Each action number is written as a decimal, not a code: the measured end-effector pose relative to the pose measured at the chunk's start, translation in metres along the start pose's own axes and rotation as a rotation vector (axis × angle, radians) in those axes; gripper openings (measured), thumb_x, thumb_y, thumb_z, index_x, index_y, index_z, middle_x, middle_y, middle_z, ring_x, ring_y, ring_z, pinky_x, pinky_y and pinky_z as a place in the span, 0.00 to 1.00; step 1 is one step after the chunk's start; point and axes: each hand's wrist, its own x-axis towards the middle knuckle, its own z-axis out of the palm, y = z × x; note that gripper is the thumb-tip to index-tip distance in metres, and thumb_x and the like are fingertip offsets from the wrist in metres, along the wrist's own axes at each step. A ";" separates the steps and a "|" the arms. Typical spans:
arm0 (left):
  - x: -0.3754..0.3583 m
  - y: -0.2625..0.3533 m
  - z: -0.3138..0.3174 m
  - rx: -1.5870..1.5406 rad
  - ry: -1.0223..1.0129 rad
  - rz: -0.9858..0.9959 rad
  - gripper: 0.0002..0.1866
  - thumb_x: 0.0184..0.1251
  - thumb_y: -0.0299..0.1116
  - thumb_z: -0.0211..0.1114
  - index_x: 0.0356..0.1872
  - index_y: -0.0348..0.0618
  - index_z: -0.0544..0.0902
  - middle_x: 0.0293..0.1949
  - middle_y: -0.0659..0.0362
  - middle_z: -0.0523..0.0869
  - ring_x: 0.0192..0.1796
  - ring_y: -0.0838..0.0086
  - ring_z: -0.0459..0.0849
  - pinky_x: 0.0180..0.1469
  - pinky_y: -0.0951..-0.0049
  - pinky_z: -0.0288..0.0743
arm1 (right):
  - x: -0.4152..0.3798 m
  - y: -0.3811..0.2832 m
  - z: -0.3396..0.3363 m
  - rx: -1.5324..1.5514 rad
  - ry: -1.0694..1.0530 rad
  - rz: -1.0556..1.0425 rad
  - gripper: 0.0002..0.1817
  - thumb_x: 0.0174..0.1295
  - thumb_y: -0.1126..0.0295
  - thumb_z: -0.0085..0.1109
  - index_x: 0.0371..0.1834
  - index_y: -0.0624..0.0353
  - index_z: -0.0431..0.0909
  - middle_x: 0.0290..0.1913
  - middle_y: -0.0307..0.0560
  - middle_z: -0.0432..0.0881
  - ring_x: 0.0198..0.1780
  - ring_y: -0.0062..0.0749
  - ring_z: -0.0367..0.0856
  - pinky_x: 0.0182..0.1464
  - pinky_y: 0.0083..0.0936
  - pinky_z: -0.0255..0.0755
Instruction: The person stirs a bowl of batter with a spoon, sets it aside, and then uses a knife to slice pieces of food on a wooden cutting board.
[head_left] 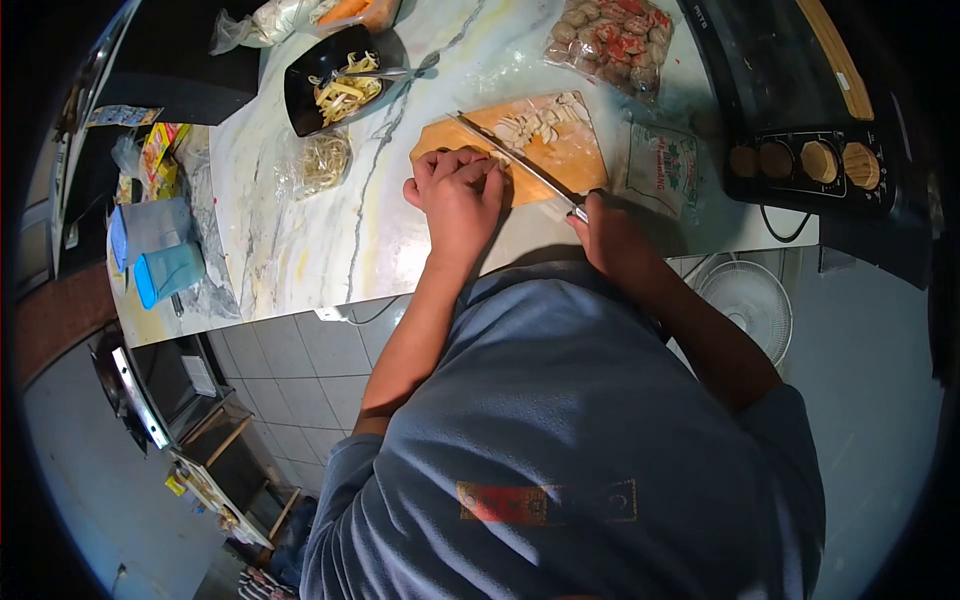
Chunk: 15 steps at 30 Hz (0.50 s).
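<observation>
On the wooden cutting board (575,150) lies a pile of thin pale slices (535,125). My left hand (458,192) presses down on the board's left part, its fingers bent and drawn together over a piece that they mostly hide. A kitchen knife (525,165) slants across the board, its tip pointing to the upper left and its blade close beside my left fingertips. My right hand (612,235) is closed around the knife's handle at the board's lower right edge. The slices lie on the far side of the blade.
A bag of round brown balls with red packets (612,40) lies behind the board, and a printed plastic bag (660,165) lies right of it. A black bowl (300,95) holds food strips and a utensil. Bagged sprouts (322,163) lie left; a black oven (800,130) stands right.
</observation>
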 end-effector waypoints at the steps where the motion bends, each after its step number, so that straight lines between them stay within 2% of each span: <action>1: 0.001 -0.001 0.001 -0.001 0.006 0.004 0.05 0.53 0.34 0.72 0.31 0.49 0.90 0.40 0.66 0.86 0.53 0.63 0.72 0.53 0.56 0.54 | 0.002 0.000 -0.001 0.001 0.010 0.005 0.19 0.70 0.56 0.55 0.41 0.65 0.69 0.30 0.66 0.83 0.37 0.63 0.84 0.38 0.51 0.77; 5: 0.002 0.001 0.000 0.002 0.006 -0.003 0.05 0.54 0.34 0.72 0.31 0.49 0.90 0.39 0.66 0.86 0.53 0.63 0.72 0.53 0.56 0.54 | -0.002 -0.002 -0.001 -0.068 0.056 0.020 0.19 0.69 0.55 0.56 0.41 0.63 0.69 0.28 0.64 0.82 0.34 0.62 0.84 0.36 0.51 0.77; 15: 0.002 0.000 -0.001 -0.013 0.004 0.006 0.04 0.55 0.34 0.72 0.30 0.49 0.89 0.39 0.66 0.86 0.53 0.62 0.72 0.53 0.56 0.54 | -0.013 -0.011 0.000 0.045 0.164 -0.035 0.18 0.68 0.55 0.56 0.38 0.61 0.70 0.25 0.63 0.81 0.31 0.62 0.83 0.32 0.51 0.75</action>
